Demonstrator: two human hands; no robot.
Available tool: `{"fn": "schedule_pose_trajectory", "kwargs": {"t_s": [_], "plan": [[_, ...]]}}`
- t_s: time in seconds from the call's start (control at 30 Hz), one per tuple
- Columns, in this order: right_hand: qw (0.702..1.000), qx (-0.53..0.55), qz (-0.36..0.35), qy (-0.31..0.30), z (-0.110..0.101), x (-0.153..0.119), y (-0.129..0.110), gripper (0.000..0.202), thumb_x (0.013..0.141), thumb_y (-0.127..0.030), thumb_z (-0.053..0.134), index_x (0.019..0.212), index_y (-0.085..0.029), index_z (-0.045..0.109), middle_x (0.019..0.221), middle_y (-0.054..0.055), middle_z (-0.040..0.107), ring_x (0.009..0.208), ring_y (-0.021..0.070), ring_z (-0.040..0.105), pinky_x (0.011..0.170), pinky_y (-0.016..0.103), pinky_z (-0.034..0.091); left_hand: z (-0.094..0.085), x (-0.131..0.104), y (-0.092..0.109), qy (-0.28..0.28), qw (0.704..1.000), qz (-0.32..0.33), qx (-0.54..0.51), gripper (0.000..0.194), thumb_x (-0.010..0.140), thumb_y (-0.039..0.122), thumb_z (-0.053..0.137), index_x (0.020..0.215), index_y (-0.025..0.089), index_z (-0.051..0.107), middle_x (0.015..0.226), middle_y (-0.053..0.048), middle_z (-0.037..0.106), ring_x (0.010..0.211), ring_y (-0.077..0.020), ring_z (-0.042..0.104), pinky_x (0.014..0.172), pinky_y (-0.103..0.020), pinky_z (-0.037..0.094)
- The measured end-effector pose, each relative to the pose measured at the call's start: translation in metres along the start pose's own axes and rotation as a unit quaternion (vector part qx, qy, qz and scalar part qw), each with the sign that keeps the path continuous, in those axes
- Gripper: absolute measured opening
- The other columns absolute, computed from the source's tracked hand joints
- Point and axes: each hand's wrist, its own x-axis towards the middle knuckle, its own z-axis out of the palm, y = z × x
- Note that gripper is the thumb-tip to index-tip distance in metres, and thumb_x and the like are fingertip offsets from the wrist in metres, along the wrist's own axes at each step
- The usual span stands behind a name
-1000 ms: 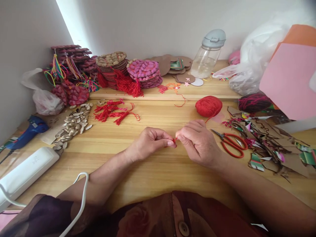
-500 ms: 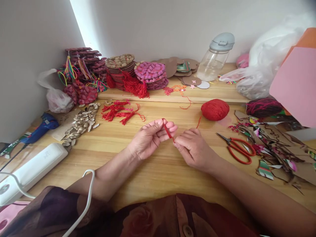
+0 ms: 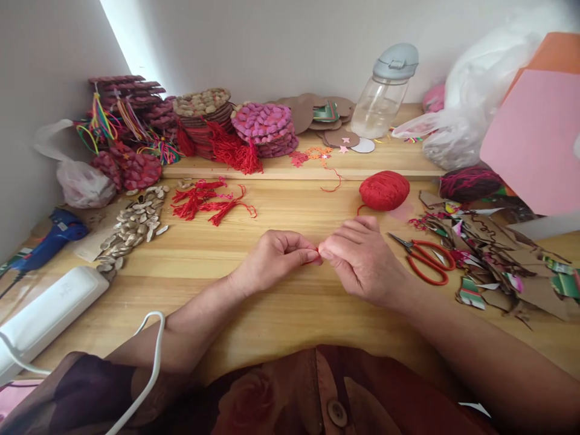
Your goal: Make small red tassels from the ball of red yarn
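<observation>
Left hand (image 3: 272, 261) and right hand (image 3: 365, 258) meet, angled inward, pinched narrow. Both seem to hold red yarn (image 3: 317, 248), mostly hidden.

- Left hand (image 3: 274, 261): thumb and forefinger pinched on red yarn (image 3: 316, 248), mostly hidden.
- Right hand (image 3: 365, 260): fingers curled, tips meeting the left hand's at the yarn.
- Yarn ball (image 3: 384, 190), red: just beyond the right hand.
- Scissors (image 3: 441, 281), orange handles: near the right hand, on its right, blades on the hand's side.
- Scraps (image 3: 539, 293), mixed, some brown: past the scissors, farther right of that hand.
- Tassels (image 3: 194, 205), red: beyond the left hand, to its left.
- Shells (image 3: 136, 225), heaped: farther left of the left hand.
- Bottle (image 3: 380, 112), clear, gray lid: well beyond the right hand.
</observation>
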Motion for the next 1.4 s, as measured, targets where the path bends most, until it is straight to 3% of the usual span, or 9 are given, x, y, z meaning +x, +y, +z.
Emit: {"fn": "schedule_pose_trajectory", "kwargs": {"t_s": [0.17, 0.37, 0.57, 0.8, 0.93, 1.03, 1.1, 1.27, 1.4], "plan": [[1.000, 0.021, 0.023, 0.000, 0.001, 0.001, 0.006, 0.024, 0.097, -0.024, 0.042, 0.078, -0.019, 0.056, 0.074, 0.001, 0.060, 0.073, 0.0165, 0.047, 0.078, 0.037, 0.028, -0.001, -0.002, 0.003, -0.087, 0.990, -0.059, -0.098, 0.025, 0.083, 0.036, 0.067, 0.085, 0.012, 0.072, 0.084, -0.009, 0.075, 0.077, -0.0152, 0.066, 0.074, -0.026, 0.048], [0.998, 0.052, 0.031, 0.007, 0.005, 0.003, 0.009, 0.022, 0.096, -0.019, 0.042, 0.078, -0.018, 0.055, 0.074, 0.001, 0.059, 0.073, 0.0153, 0.048, 0.076, 0.035, 0.028, -0.002, -0.005, 0.007, -0.102, 0.959, -0.116, -0.236, 0.022, 0.082, 0.031, 0.070, 0.089, 0.011, 0.068, 0.085, -0.011, 0.075, 0.080, -0.0147, 0.069, 0.076, -0.025, 0.049], [0.997, 0.071, 0.044, 0.004, 0.009, 0.002, 0.016, 0.020, 0.096, -0.020, 0.044, 0.079, -0.018, 0.055, 0.075, 0.000, 0.060, 0.074, 0.0150, 0.050, 0.076, 0.033, 0.029, -0.001, -0.007, 0.007, -0.098, 0.950, -0.137, -0.262, 0.019, 0.073, 0.019, 0.077, 0.087, 0.011, 0.068, 0.085, -0.011, 0.076, 0.076, -0.0143, 0.070, 0.070, -0.023, 0.049], [0.990, -0.058, 0.113, 0.055, -0.005, 0.005, 0.055, 0.024, 0.097, -0.027, 0.042, 0.081, -0.019, 0.058, 0.080, 0.003, 0.063, 0.082, 0.0203, 0.053, 0.078, 0.036, 0.031, -0.003, -0.005, 0.009, -0.089, 0.949, -0.159, -0.256, 0.017, 0.073, 0.021, 0.077, 0.082, 0.011, 0.067, 0.078, -0.009, 0.075, 0.073, -0.0151, 0.070, 0.066, -0.021, 0.049], [0.980, -0.118, 0.151, 0.046, -0.017, 0.000, 0.055, 0.022, 0.096, -0.028, 0.043, 0.103, -0.022, 0.062, 0.106, 0.007, 0.066, 0.100, 0.0259, 0.055, 0.084, 0.039, 0.035, -0.004, -0.002, 0.008, -0.085, 0.940, -0.188, -0.271, 0.019, 0.072, 0.022, 0.078, 0.081, 0.009, 0.067, 0.077, -0.010, 0.074, 0.073, -0.0168, 0.071, 0.068, -0.024, 0.052], [0.981, -0.103, 0.158, 0.052, -0.033, -0.016, 0.043, 0.029, 0.094, -0.029, 0.046, 0.120, -0.021, 0.056, 0.114, 0.009, 0.064, 0.103, 0.0257, 0.057, 0.089, 0.039, 0.039, -0.005, 0.002, 0.004, -0.064, 0.935, -0.181, -0.299, 0.022, 0.069, 0.023, 0.080, 0.080, 0.009, 0.067, 0.079, -0.011, 0.074, 0.074, -0.0182, 0.071, 0.074, -0.029, 0.055], [0.977, -0.095, 0.187, 0.027, -0.047, -0.036, 0.040, 0.024, 0.093, -0.030, 0.047, 0.112, -0.020, 0.059, 0.106, 0.009, 0.066, 0.096, 0.0241, 0.060, 0.083, 0.037, 0.043, -0.006, 0.004, 0.002, -0.043, 0.931, -0.177, -0.317, 0.025, 0.067, 0.023, 0.082, 0.080, 0.009, 0.067, 0.078, -0.011, 0.074, 0.075, -0.0196, 0.071, 0.077, -0.033, 0.055], [0.925, -0.138, 0.317, -0.158, -0.064, -0.087, 0.057, 0.018, 0.086, -0.040, 0.053, 0.087, -0.023, 0.059, 0.083, 0.006, 0.068, 0.076, 0.0257, 0.063, 0.064, 0.035, 0.043, -0.006, 0.006, 0.000, -0.016, 0.925, -0.183, -0.332, 0.028, 0.064, 0.022, 0.084, 0.081, 0.010, 0.065, 0.077, -0.011, 0.074, 0.076, -0.0214, 0.072, 0.079, -0.037, 0.057], [0.914, -0.111, 0.365, -0.136, -0.063, -0.105, 0.065, 0.022, 0.082, -0.041, 0.055, 0.095, -0.023, 0.058, 0.090, 0.007, 0.070, 0.080, 0.0265, 0.065, 0.065, 0.036, 0.045, -0.006, 0.006, -0.001, -0.016, 0.930, -0.172, -0.323, 0.027, 0.065, 0.023, 0.084, 0.081, 0.010, 0.066, 0.077, -0.011, 0.073, 0.075, -0.0203, 0.072, 0.078, -0.035, 0.057]]}}
